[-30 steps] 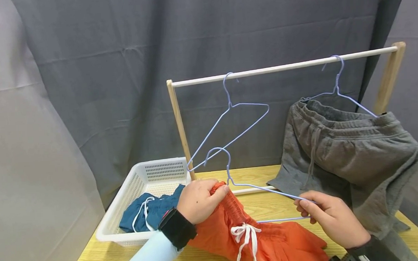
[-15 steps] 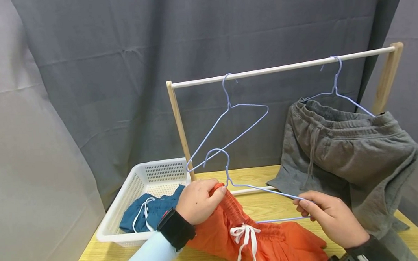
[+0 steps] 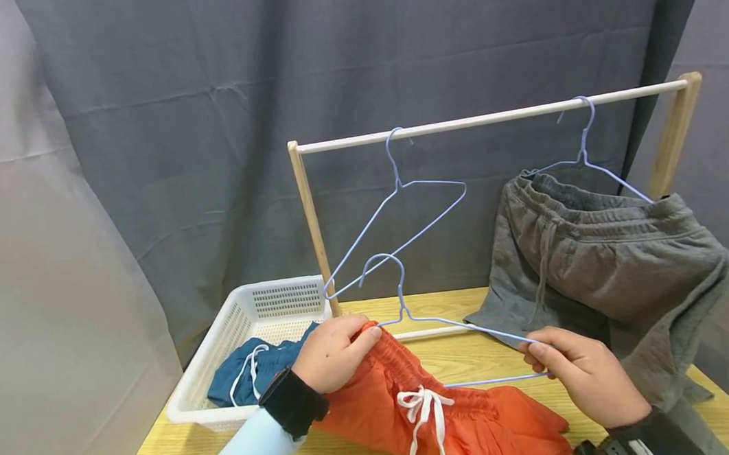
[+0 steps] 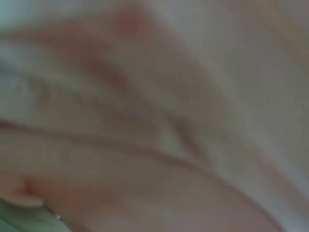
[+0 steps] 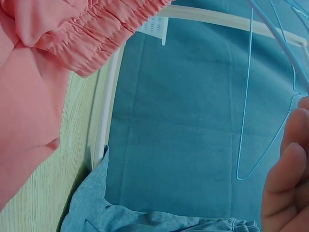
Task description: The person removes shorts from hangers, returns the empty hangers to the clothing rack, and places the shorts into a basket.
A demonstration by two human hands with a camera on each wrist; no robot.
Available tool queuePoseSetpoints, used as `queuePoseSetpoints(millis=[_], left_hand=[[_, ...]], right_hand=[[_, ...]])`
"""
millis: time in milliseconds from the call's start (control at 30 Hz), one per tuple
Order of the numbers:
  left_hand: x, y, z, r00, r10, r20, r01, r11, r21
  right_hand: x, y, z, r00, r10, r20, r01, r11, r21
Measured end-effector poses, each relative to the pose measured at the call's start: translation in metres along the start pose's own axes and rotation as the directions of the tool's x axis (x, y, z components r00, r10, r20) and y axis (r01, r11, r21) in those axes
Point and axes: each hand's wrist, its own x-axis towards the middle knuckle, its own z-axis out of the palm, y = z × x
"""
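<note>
In the head view, my left hand (image 3: 334,356) pinches the waistband of the orange shorts (image 3: 373,399), which have a white drawstring tied in a bow. My right hand (image 3: 579,374) grips one end of a thin lilac wire hanger (image 3: 469,327). The hanger's hook points up and its left shoulder runs to the waistband beside my left thumb; its far left end is hidden by the shorts and hand. The lower bar passes behind the waistband. Only blurred skin of the left hand (image 4: 145,159) fills the left wrist view. Fingers of the right hand (image 5: 289,179) show at the right wrist view's edge.
A wooden rack (image 3: 489,120) stands behind, with a bare hanger (image 3: 370,224) at its left. Grey shorts (image 3: 614,262) hang from another hanger at its right. A white basket (image 3: 184,395) with dark teal shorts (image 3: 272,363) stands at left on the wooden table (image 3: 160,451).
My left hand has shifted slightly left with the waistband, and more of the hanger's left shoulder shows beside the hook. The right hand keeps its grip and has moved slightly right.
</note>
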Motion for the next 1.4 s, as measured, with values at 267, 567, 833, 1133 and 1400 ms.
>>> queuePoseSetpoints(millis=[267,567,833,1133,1400], left_hand=[[-0.006,-0.015,-0.004,0.999,-0.027,0.044,0.027,1.000,0.017],[-0.016,-0.030,-0.007,0.995,-0.080,0.057,0.077,0.996,0.049],[-0.020,-0.038,-0.008,0.994,-0.094,0.060,0.092,0.995,0.040],[-0.026,-0.045,-0.009,0.998,-0.060,0.037,0.056,0.994,0.093],[-0.028,-0.047,-0.010,0.999,-0.045,0.029,0.042,0.994,0.102]], right_hand=[[-0.001,0.001,-0.006,0.999,0.040,-0.013,-0.040,0.998,-0.044],[-0.002,0.003,-0.008,0.998,0.045,-0.034,-0.047,0.997,-0.058],[-0.004,0.003,-0.014,0.997,0.057,-0.054,-0.059,0.998,-0.030],[-0.007,0.003,-0.025,0.995,0.075,-0.066,-0.079,0.995,-0.060],[-0.008,0.003,-0.036,0.991,0.101,-0.089,-0.109,0.990,-0.093]])
